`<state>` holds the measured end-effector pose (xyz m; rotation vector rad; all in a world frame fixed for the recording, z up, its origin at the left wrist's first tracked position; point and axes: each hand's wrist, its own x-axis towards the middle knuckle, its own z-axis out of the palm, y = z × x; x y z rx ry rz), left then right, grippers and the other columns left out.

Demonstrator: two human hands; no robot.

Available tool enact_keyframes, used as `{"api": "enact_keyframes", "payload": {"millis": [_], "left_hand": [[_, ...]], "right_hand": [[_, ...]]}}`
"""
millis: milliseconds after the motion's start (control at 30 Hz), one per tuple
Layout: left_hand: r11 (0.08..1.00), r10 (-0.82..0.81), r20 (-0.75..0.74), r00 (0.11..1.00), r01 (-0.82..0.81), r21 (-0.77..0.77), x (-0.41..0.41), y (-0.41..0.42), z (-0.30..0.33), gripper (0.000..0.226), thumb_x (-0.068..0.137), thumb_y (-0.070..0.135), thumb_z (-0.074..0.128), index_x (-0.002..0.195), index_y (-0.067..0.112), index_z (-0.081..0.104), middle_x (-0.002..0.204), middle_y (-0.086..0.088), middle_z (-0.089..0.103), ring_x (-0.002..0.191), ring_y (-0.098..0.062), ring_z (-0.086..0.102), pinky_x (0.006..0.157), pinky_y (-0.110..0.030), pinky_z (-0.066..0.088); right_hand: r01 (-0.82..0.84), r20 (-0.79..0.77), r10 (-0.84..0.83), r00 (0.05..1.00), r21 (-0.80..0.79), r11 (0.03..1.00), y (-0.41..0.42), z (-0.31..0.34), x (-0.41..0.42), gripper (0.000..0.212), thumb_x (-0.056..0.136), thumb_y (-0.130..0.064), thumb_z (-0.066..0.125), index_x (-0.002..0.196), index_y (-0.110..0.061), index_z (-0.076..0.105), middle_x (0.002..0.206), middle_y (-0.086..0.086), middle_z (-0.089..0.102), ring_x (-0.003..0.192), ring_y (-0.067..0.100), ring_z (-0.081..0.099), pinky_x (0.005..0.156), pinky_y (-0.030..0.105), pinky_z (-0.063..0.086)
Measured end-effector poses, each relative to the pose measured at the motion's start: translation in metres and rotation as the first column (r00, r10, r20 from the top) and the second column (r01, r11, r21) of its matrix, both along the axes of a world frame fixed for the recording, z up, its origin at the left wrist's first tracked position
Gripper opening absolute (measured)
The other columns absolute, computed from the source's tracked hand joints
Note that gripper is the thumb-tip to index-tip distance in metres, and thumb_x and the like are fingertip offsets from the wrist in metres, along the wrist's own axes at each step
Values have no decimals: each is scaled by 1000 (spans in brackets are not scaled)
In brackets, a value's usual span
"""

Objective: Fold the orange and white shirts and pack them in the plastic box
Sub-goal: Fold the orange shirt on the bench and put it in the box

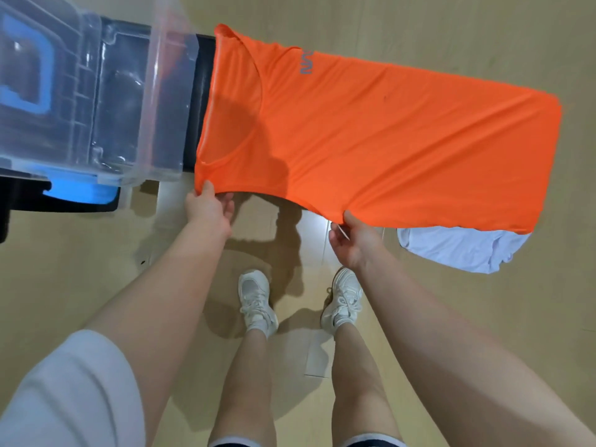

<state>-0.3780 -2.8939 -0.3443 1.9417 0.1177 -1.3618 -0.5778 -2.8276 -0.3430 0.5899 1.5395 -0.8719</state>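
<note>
Orange sleeveless fabric shirt (371, 137) held up by its near edge.
Our left hand (209, 209) and right hand (353, 240) pinch it; clear plastic box (154, 101) beside its collar, crumpled white shirt (458, 250) under its hem.

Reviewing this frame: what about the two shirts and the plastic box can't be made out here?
Head view only:
- white shirt: mostly hidden under the orange shirt; fold state unreadable.
- plastic box: cut off by the left and top edges; glare on its clear walls obscures the contents.
- Grey print on the orange shirt: too distorted to read.
- left hand and right hand grip: fingertips hidden under the hem.
</note>
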Motion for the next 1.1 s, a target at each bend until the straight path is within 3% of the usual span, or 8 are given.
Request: {"api": "enact_keyframes", "payload": {"millis": [100,200,333,467,667,833,967,1100], "left_hand": [[1000,24,58,998,-23,-12,22,6,-10,13,98,25,39,109,21,44,85,2,55,69,-8,56,61,-21,46],[995,-78,-10,997,78,65,10,16,-21,41,98,36,38,134,17,39,92,3,53,110,-15,57,91,-31,42],[955,-228,-228,947,263,135,-62,42,-17,48,98,39,38,139,13,35,133,-8,49,128,-20,47,93,-32,38],[959,-235,-389,891,278,58,-152,64,-12,46,101,32,32,143,14,28,147,-5,39,132,-21,43,105,-30,34],[999,-13,-455,890,-5,-38,-242,85,-32,40,102,22,27,142,18,28,139,-5,46,120,-26,50,104,-41,38],[975,159,-454,877,-210,-65,-267,77,-60,44,101,35,25,142,20,31,151,-1,32,137,-20,35,112,-40,25],[953,167,-461,872,-262,-151,-260,68,-65,48,99,43,28,138,17,36,147,-4,36,135,-19,35,114,-37,21],[953,163,-478,863,-263,-148,-244,75,-60,34,96,46,36,104,18,54,117,-4,56,105,-16,54,96,-32,43]], "right_hand": [[-109,72,109,991,-13,994,9,1,22,12,96,-23,48,90,-16,55,82,0,56,72,13,55,82,26,48],[-121,80,121,989,-3,993,22,5,19,31,95,-34,49,118,-13,52,117,4,55,114,20,54,99,34,42],[3,16,-3,1000,-42,999,42,12,-29,50,97,-35,44,140,-11,35,145,7,41,132,23,43,106,35,38],[127,-45,-132,990,-97,987,54,7,-105,44,100,-30,38,138,-9,35,144,7,42,134,24,40,109,37,35],[249,-65,-260,963,-146,958,59,-25,-200,44,100,-32,34,138,-10,35,140,5,44,132,22,41,100,34,38],[277,28,-278,960,-233,932,53,-41,-228,21,98,-34,41,96,-17,54,101,-3,54,115,15,45,105,28,33],[365,128,-342,931,-288,885,52,-49,-234,16,98,-27,44,91,-19,56,94,-7,60,99,7,56,98,25,36],[457,172,-424,889,-303,836,61,-42,-236,18,95,-23,49,90,-10,60,79,0,70,83,12,63,83,26,55]]}}
